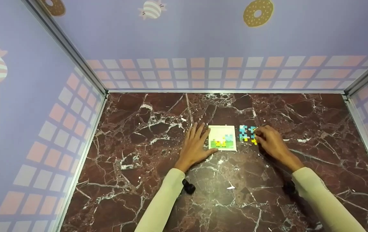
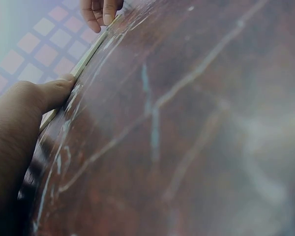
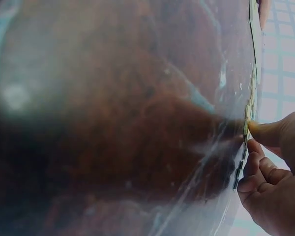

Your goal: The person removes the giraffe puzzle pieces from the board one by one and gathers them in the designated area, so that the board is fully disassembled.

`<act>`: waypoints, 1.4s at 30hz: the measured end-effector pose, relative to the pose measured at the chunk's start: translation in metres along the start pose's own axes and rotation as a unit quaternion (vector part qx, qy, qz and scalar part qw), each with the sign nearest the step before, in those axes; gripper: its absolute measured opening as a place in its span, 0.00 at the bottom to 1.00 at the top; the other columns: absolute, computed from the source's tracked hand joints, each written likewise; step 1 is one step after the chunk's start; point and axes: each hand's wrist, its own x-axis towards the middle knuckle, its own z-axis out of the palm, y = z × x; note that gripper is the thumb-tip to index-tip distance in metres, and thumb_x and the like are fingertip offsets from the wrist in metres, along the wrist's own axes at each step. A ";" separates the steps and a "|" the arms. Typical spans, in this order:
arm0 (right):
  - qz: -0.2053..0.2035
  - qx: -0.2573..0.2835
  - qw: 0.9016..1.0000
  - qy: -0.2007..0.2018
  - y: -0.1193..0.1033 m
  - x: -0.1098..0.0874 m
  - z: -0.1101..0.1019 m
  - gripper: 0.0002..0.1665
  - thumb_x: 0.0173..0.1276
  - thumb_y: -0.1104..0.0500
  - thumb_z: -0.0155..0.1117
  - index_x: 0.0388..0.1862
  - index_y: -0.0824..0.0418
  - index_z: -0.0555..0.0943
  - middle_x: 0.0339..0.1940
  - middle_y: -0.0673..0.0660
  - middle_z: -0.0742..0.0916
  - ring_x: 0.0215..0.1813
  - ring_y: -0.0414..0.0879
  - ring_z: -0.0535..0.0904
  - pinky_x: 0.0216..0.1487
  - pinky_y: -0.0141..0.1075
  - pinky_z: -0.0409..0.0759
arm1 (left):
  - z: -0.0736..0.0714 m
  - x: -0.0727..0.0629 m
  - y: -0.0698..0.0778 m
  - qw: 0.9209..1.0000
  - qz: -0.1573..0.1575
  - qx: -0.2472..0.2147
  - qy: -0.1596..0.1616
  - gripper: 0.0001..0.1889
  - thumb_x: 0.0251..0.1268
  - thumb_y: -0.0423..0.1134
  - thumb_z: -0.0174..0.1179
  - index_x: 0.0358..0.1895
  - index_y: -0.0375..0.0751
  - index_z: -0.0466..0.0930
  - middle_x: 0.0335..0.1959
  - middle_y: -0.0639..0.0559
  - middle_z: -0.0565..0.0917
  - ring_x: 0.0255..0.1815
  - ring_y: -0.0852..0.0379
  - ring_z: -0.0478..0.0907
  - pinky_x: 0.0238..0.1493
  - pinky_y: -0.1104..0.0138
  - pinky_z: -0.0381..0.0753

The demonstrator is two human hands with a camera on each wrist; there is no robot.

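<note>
A square puzzle board point(image 1: 221, 131) lies flat on the marble table, pale at the top, with a green, yellow and light blue picture over its lower part. Against its left edge rests my left hand point(image 1: 194, 148), fingers spread, the thumb point(image 2: 59, 91) at its near edge. Right of the board lie several loose jigsaw pieces point(image 1: 243, 133), blue, green and yellow. Over the right side of this group, my right hand point(image 1: 271, 141) has its fingers curled and its thumb point(image 3: 265, 132) on a puzzle piece point(image 3: 247, 123). The fingers partly hide that piece in the head view.
Dark red marble tabletop point(image 1: 145, 193) with white veins spreads around the hands. Lilac panels point(image 1: 184, 38) with pink and white squares stand along the back, left and right. Small black devices point(image 1: 188, 187) sit at both wrists.
</note>
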 end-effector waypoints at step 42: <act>-0.083 -0.016 0.993 -0.086 -0.062 0.022 0.038 0.19 0.72 0.62 0.79 0.57 0.70 0.86 0.49 0.65 0.82 0.52 0.60 0.79 0.52 0.56 0.82 | 0.000 0.000 0.000 1.000 0.004 0.017 0.004 0.52 0.72 0.80 0.54 0.89 0.51 0.61 0.92 0.45 0.52 0.93 0.39 0.40 0.92 0.45 0.39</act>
